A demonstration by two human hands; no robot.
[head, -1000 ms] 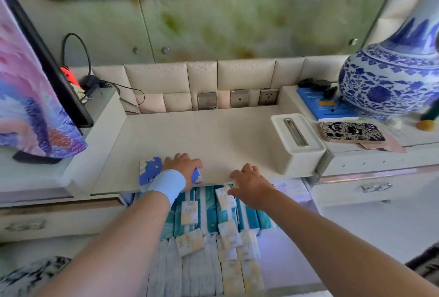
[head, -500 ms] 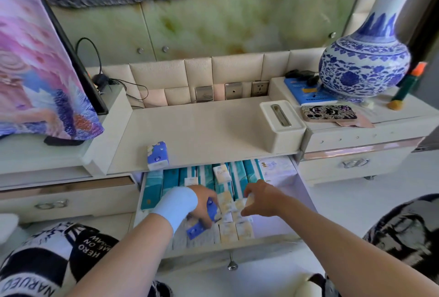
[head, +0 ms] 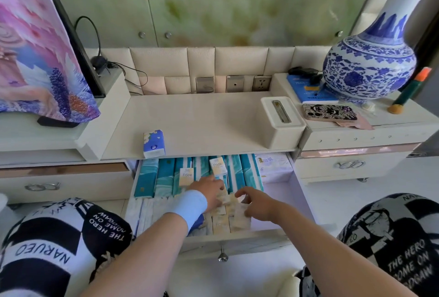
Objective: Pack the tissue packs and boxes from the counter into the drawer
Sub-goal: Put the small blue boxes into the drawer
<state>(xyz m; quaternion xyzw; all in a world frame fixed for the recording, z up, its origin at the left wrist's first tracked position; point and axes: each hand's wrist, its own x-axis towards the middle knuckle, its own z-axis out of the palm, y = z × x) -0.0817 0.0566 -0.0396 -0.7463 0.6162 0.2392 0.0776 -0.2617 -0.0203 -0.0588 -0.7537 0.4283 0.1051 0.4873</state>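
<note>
The drawer [head: 303,195] under the counter stands pulled out. Teal tissue packs [head: 164,176] fill its back row, small yellow "Face" packs [head: 217,166] lie on top, and white packs [head: 152,213] sit front left. My left hand [head: 210,192], with a blue wristband, rests its fingers on the small yellow packs [head: 222,222] in the middle. A blue pack [head: 199,222] shows just under that wrist. My right hand [head: 257,204] touches the same yellow packs with spread fingers. One blue flowered tissue pack [head: 154,143] stands on the counter's front edge.
A white tissue box holder [head: 281,121] sits at the counter's right. A blue-and-white vase [head: 370,64], a phone [head: 330,112] and a blue book [head: 308,91] are on the raised shelf to the right. A screen [head: 35,47] stands at left. My knees flank the drawer.
My left hand carried a blue pack from the counter down into the drawer; it now lies under my wrist. Both hands have shifted onto the small yellow packs.
</note>
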